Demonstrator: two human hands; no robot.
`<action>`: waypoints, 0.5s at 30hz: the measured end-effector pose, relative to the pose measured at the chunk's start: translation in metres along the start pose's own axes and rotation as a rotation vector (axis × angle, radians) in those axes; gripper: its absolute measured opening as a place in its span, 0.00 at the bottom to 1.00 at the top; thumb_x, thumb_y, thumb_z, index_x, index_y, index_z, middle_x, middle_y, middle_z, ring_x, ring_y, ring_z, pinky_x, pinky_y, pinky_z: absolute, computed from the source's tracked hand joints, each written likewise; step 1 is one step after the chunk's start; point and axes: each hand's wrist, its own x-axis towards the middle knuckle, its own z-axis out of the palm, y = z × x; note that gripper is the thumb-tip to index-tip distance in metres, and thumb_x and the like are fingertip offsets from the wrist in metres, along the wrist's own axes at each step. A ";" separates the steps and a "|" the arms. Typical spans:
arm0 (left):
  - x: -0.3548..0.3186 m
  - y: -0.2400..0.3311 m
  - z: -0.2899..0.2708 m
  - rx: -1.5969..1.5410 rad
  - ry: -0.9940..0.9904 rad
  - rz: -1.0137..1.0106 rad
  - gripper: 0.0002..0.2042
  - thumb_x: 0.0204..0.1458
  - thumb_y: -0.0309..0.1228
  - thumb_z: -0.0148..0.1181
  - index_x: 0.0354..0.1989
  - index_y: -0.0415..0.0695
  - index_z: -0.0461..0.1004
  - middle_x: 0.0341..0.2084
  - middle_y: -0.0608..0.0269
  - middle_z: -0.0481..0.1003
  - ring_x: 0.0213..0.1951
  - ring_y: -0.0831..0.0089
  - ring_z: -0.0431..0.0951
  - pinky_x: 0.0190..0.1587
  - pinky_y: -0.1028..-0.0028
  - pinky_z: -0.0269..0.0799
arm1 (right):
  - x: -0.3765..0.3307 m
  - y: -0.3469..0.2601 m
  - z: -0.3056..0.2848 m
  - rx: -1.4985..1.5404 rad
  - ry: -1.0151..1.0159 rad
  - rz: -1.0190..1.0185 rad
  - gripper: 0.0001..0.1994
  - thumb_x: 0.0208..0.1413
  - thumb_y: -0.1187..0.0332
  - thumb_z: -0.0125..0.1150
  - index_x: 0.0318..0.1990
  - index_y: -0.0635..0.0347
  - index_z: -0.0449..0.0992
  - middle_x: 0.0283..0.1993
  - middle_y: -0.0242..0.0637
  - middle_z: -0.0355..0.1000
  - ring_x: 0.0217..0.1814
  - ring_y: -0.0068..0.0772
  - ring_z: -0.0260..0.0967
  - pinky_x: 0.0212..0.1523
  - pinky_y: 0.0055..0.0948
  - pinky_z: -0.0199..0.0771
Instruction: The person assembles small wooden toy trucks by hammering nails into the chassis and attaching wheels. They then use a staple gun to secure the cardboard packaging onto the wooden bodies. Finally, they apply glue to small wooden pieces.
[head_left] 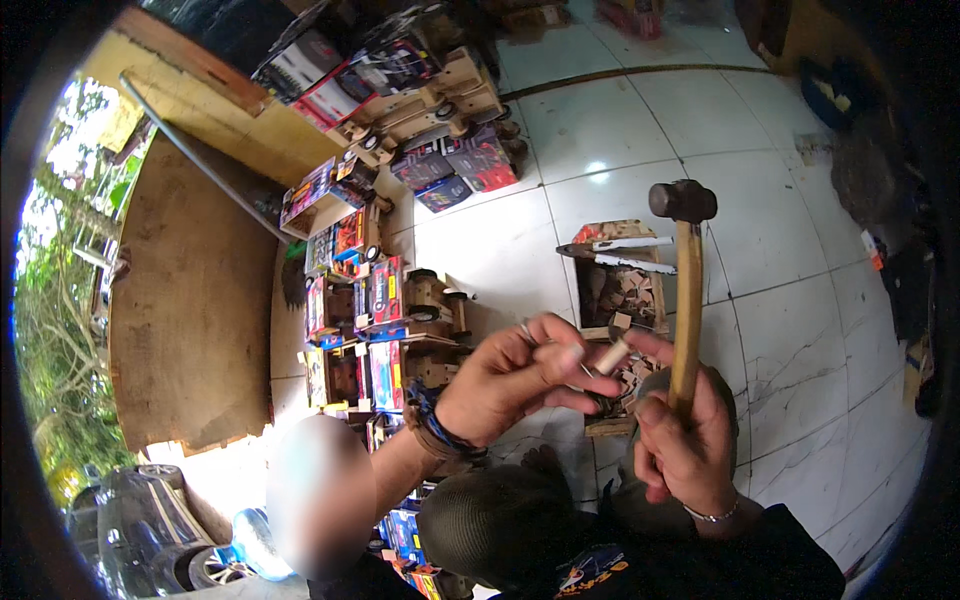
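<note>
Head view: one hammer [686, 290], two hands, one small peg [611, 356].

The right hand [688, 446] is clenched around the lower part of the hammer's handle. The hammer stands upright, its dark metal head at the top and well above both hands, its handle a plain pale-brown wooden shaft. A thin bracelet sits on that wrist.

The left hand [515, 378] pinches the peg between thumb and fingertips, just left of the handle. The peg is a short, light-coloured wooden cylinder, tilted, with its upper end toward the handle; whether it touches the handle cannot be told. A ring shows on one finger and a dark braided band on the wrist.

Behind the hands, on the white tiled floor [790, 250], stands one wooden crate [621, 290] of small wood pieces, with a pair of pliers [617, 252] lying across its top. To the left are several wooden toy trucks [430, 305] and many coloured printed boxes [380, 300] in rows, too many and too overlapped to count. A large wooden board [190, 310] lies further left. A dark cap [495, 525] sits at the lower edge, below the left hand.
</note>
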 end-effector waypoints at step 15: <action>-0.083 -0.015 -0.025 0.801 0.138 0.371 0.08 0.61 0.31 0.66 0.42 0.40 0.82 0.34 0.58 0.84 0.40 0.67 0.85 0.44 0.67 0.78 | 0.026 0.030 0.028 -0.369 -0.137 0.052 0.12 0.62 0.70 0.68 0.46 0.64 0.72 0.27 0.29 0.70 0.15 0.11 0.57 0.13 0.16 0.54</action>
